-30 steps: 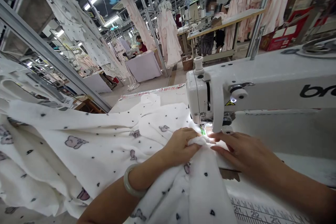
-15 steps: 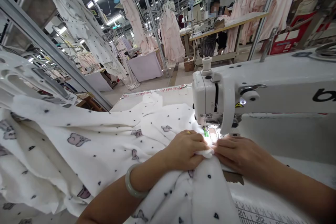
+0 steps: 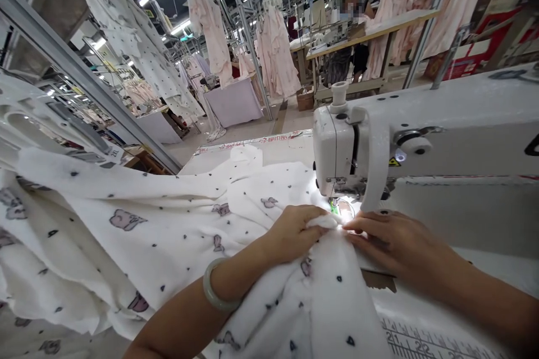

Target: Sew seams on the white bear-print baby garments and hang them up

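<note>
Machine lettering (image 3: 533,146) shifted rightward, left grip (image 3: 288,238) pinching cloth (image 3: 337,297), right grip (image 3: 398,241) unclear, "2XL" tag (image 3: 115,153)

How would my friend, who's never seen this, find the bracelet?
Start at the big white sewing machine on the right, then find the left hand gripping white cloth in front of it. Follow that hand's arm back: the bracelet is the pale, smooth ring around it. Unlike the patterned cloth beside it, it is plain, and the right arm shows nothing like it.
</note>
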Tool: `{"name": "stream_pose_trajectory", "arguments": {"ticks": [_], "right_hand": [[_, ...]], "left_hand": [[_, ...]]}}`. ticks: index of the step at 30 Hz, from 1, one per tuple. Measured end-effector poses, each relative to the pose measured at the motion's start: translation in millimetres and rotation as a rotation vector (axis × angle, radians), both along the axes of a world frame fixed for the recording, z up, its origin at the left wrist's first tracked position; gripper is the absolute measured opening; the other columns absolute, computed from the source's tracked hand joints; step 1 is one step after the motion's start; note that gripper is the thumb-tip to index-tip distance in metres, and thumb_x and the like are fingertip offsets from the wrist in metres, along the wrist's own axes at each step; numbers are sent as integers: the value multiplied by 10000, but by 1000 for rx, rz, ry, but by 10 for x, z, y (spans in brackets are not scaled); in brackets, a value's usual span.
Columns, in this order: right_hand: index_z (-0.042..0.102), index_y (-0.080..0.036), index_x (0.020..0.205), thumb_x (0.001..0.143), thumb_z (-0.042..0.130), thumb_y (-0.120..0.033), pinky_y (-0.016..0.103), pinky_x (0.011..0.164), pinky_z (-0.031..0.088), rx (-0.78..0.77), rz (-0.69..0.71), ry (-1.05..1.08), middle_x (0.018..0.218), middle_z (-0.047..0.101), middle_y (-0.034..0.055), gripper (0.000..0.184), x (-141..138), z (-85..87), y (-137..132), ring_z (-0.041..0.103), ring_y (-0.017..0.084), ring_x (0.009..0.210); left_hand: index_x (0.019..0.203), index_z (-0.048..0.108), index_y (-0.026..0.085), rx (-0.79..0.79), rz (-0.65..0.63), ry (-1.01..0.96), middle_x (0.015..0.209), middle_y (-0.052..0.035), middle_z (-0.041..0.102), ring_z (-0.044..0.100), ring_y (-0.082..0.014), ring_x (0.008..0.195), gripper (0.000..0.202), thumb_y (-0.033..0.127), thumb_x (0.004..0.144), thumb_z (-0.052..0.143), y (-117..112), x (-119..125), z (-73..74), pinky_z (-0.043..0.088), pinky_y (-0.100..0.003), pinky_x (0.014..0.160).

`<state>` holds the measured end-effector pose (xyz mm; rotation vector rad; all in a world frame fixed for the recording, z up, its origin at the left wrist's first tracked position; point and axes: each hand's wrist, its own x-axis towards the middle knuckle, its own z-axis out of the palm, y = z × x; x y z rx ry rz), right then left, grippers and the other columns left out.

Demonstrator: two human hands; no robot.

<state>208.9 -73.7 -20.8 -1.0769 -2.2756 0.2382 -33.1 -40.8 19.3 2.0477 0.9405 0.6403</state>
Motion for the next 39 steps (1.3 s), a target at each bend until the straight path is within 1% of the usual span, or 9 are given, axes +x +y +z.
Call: {"name": "stream_pose_trajectory", "arguments": {"ticks": [4, 8, 14, 18, 21, 24, 26, 28, 39], "right_hand": [[704, -241, 983, 1092, 416, -478, 396, 709, 499, -254, 0, -2, 885, 710, 72, 389, -74, 54, 2, 672, 269, 836], [728, -250, 970, 1111, 368, -457, 381, 709, 477, -326, 87, 8, 903, 698, 68, 439, -71, 115, 43, 654, 253, 848], [726, -277, 1028, 1144, 353, -347, 390, 779, 412, -56, 169, -63, 890, 685, 16, 397, 7, 115, 4, 620, 210, 777], [692, -242, 956, 1125, 385, -231, 386, 831, 388, 92, 227, -92, 813, 647, -6, 351, 42, 141, -57, 596, 197, 768], [669, -235, 853, 1119, 407, -231, 385, 830, 378, 124, 232, -111, 748, 616, -19, 373, 77, 164, -56, 582, 184, 722], [696, -231, 1015, 1128, 419, -271, 390, 830, 383, 187, 189, -101, 794, 661, -23, 302, 115, 155, -29, 612, 177, 713], [662, -236, 1229, 1128, 424, -287, 394, 848, 393, 192, 166, -105, 914, 708, -15, 263, 126, 134, -18, 657, 174, 768], [630, -262, 1309, 1121, 436, -296, 399, 866, 402, 149, 160, -131, 994, 717, -14, 272, 120, 111, -18, 682, 175, 821], [647, -281, 1232, 1103, 436, -360, 508, 975, 408, 93, 78, -227, 966, 709, 17, 259, 130, 33, 2, 689, 255, 912]], "left_hand": [[996, 782, 163, -25, 2, -45, 1002, -64, 775, 707, -221, 946, 193, 271, 952, 629, -6, 15, 22, 529, -299, 869], [968, 768, 167, -18, 6, -72, 965, -61, 758, 693, -218, 924, 192, 292, 951, 624, 1, 26, 23, 525, -303, 854], [891, 739, 162, 72, -94, -39, 957, -71, 731, 676, -212, 931, 184, 276, 956, 611, -1, 12, 17, 528, -313, 871], [991, 743, 176, 340, -272, 191, 1140, -82, 734, 661, -222, 1051, 203, 165, 909, 557, -12, -21, -2, 472, -371, 1032], [1109, 722, 191, 510, -319, 380, 1205, -74, 717, 638, -229, 1131, 290, 135, 886, 545, -37, -38, -11, 423, -395, 1089], [1216, 681, 184, 627, -349, 512, 1227, -83, 710, 607, -239, 1171, 336, 150, 919, 528, -81, -42, -1, 422, -404, 1067], [1251, 658, 162, 682, -360, 564, 1214, -90, 708, 600, -243, 1145, 341, 161, 938, 523, -112, -38, 9, 433, -403, 1031], [1244, 652, 150, 713, -364, 607, 1174, -87, 711, 599, -245, 1108, 320, 171, 955, 519, -131, -26, 15, 439, -401, 1012], [1241, 625, 156, 698, -282, 673, 1202, -93, 708, 616, -259, 1145, 285, 134, 978, 517, -72, 64, 10, 472, -396, 1035]]}}
